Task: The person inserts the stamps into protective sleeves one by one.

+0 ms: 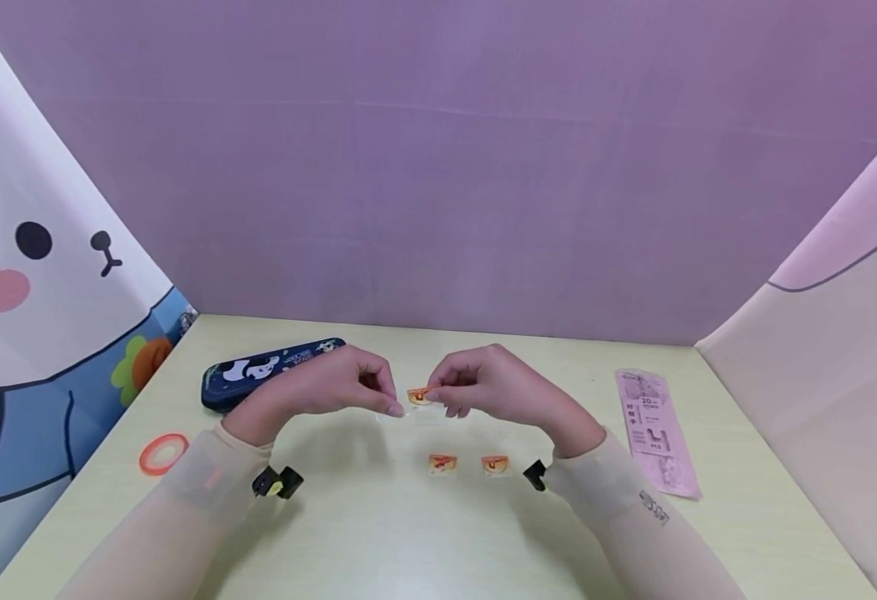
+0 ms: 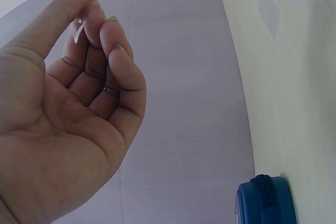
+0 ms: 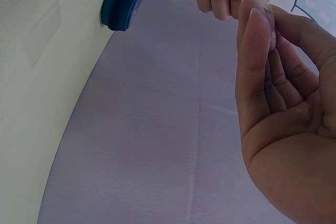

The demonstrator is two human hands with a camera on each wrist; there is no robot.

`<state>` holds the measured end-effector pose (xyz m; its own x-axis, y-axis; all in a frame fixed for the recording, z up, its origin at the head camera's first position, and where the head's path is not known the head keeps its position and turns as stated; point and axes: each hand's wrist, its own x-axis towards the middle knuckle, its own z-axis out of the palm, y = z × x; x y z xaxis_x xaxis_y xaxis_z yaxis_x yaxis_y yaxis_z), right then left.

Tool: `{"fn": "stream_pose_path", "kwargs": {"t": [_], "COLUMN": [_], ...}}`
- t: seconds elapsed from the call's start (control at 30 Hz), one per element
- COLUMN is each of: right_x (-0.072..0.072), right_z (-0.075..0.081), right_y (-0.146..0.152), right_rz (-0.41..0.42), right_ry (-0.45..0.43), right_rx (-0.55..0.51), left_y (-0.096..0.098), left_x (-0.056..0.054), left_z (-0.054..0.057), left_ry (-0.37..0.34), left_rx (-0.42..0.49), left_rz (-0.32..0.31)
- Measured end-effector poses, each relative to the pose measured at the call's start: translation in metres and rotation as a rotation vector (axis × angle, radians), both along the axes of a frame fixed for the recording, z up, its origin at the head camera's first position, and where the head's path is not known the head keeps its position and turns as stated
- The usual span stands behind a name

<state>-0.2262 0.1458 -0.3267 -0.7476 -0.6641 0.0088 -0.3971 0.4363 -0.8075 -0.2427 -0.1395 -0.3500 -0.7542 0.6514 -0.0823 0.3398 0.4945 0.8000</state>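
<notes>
In the centre of the head view, two bare hands meet above a smooth, pale yellow table. The right hand pinches, with thumb and fingertips, a small orange-printed piece, which is thin, flat and glossy. The left hand, just beside it, pinches a clear film between thumb and index finger; its other fingers curl loosely. In the left wrist view this film appears thin, whitish and sharp at the corner. Whether the film and the printed piece are joined, I cannot tell.

Below the hands, a little right of centre, two flat orange-printed squares lie side by side, apart, with transparent lower edges. At the left of the table rests a dark blue pencil case, long, with rounded ends and a panda picture; the left wrist view shows its zipper. Nearer the lower left is a round orange ring. At the right lies a long pink packet, flat and printed. Behind stands a purple cloth with faint creases. Both sleeves are pale and slightly sheer.
</notes>
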Motion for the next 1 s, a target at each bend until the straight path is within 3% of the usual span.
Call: {"fn": "stream_pose_path", "kwargs": {"t": [1.0], "right_x": [0.0012], "right_z": [-0.0028], "right_y": [-0.0013], "right_rz": [0.002], "right_ry": [-0.016], "right_rx": [0.001], "left_y": [0.0038], "left_x": [0.0022], "left_z": [0.0009], "left_ry": [0.007], "left_rx": [-0.019], "left_rz": [-0.004]}}
